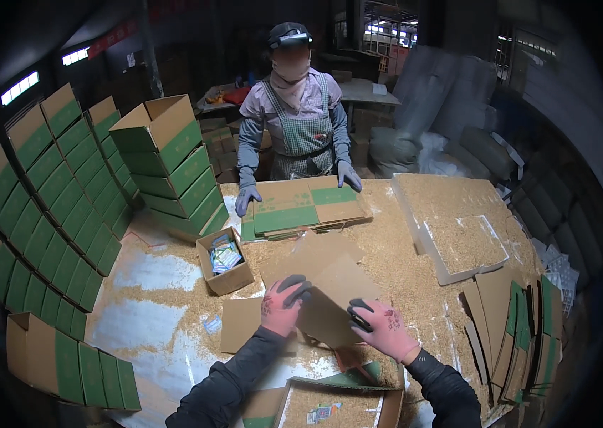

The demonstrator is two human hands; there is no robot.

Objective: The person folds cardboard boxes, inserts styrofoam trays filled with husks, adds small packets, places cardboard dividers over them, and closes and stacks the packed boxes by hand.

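A plain brown cardboard sheet (342, 296) is tilted in front of me, above the table. My left hand (285, 305), in a pink glove with dark fingers, is closed at its left edge. At its lower right edge my right hand (385, 329), gloved alike, is closed too; a small black shape by those fingers is too unclear to name. Nearest me stands an open carton (389, 412) filled to a level tan surface with white edges, with a small printed card (324, 412) on top. Another flat cardboard piece (241, 324) lies left of my left hand.
Across the table a co-worker (293, 114) rests gloved hands on flattened green-and-brown cartons (305, 205). A small box of packets (224, 265) sits left. Stacked open cartons (166, 160) line the left side; a flake-covered white block (451, 221) and upright cardboard pieces (512, 335) are right.
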